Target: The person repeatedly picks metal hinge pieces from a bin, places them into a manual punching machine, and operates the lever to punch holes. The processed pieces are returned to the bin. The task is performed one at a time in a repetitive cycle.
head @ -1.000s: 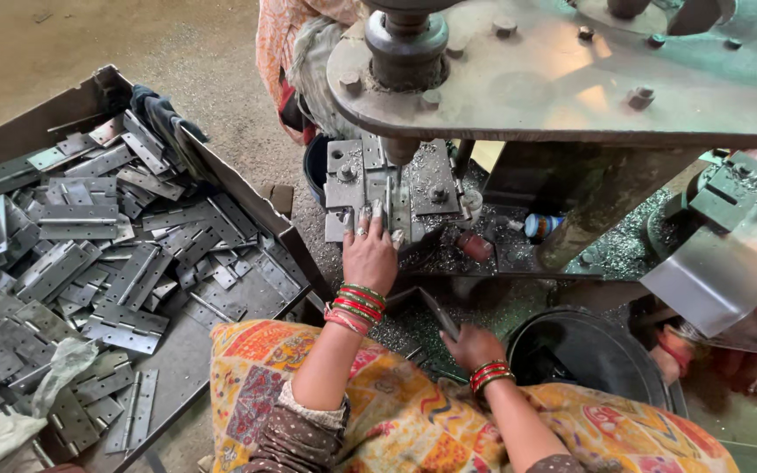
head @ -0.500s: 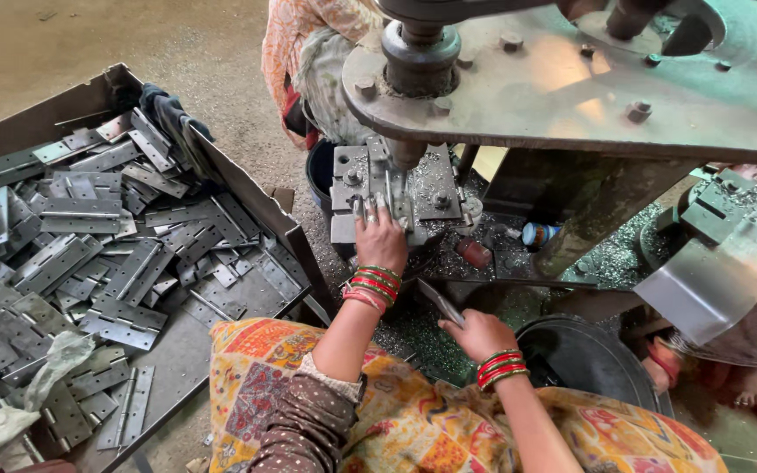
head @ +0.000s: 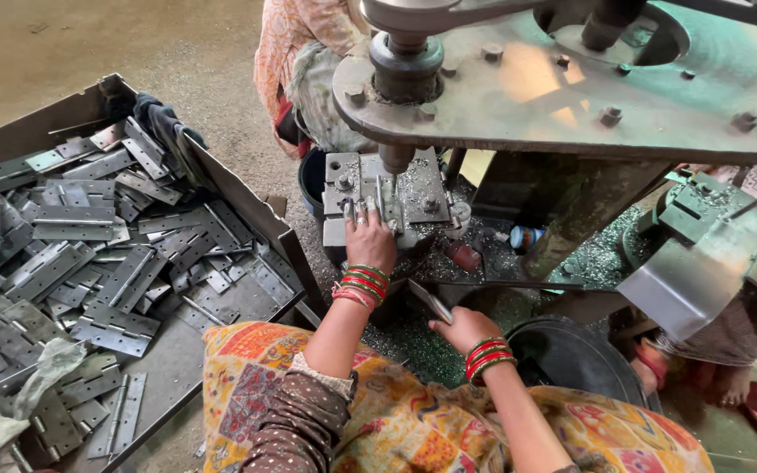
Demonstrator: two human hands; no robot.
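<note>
The left hand [head: 370, 241] lies flat on the press bed [head: 422, 188], fingers pressed together on a metal piece under the punch [head: 394, 159] — likely steadying it. The right hand [head: 464, 328] pinches 1 hinge leaf [head: 428, 300] near the black tub [head: 571, 359]. The box of hinges [head: 89, 263] sits at left — within reach.

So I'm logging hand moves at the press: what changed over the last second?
Little changed. The left hand stays on the die block under the punch. The right hand keeps holding a metal strip, lifted slightly. The tray of hinges is unchanged.
</note>
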